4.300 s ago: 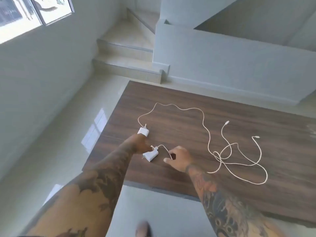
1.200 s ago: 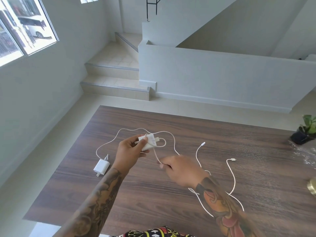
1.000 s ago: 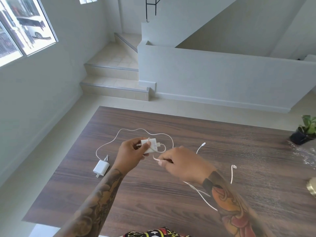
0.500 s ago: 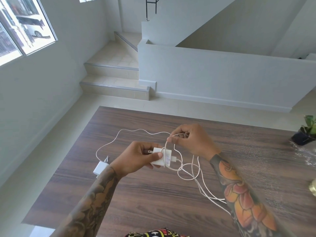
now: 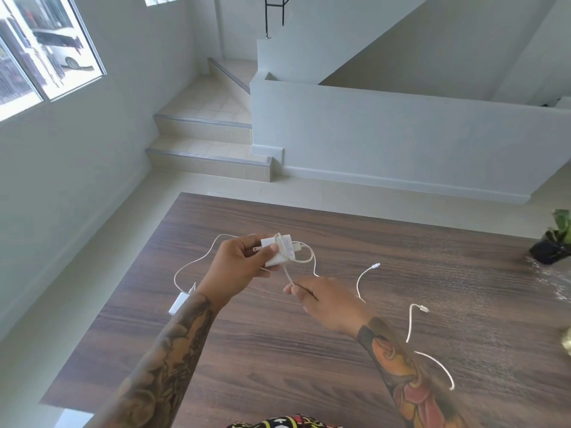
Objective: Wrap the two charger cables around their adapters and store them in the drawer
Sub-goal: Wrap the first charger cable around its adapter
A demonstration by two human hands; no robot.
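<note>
My left hand (image 5: 236, 270) holds a white adapter (image 5: 279, 251) above the dark wooden table (image 5: 278, 366), with a few turns of its white cable around it. Below and to the right, my right hand (image 5: 327, 301) pinches that cable (image 5: 287, 274) just under the adapter. The second white adapter (image 5: 177, 304) lies on the table at the left, half hidden by my left forearm, and its cable (image 5: 191, 267) arcs up behind my left hand. Two loose cable ends (image 5: 375, 266) (image 5: 421, 308) lie on the table to the right. No drawer is in view.
A small potted plant (image 5: 553, 245) stands at the table's right edge, with a brass-coloured object (image 5: 567, 342) below it. Tiled steps (image 5: 210, 159) and a low white wall (image 5: 401, 143) lie beyond the table. A window is at the upper left.
My right hand has come down from above the adapter to below it, drawing the cable around it. The loose cable ends on the right have spread out on the table.
</note>
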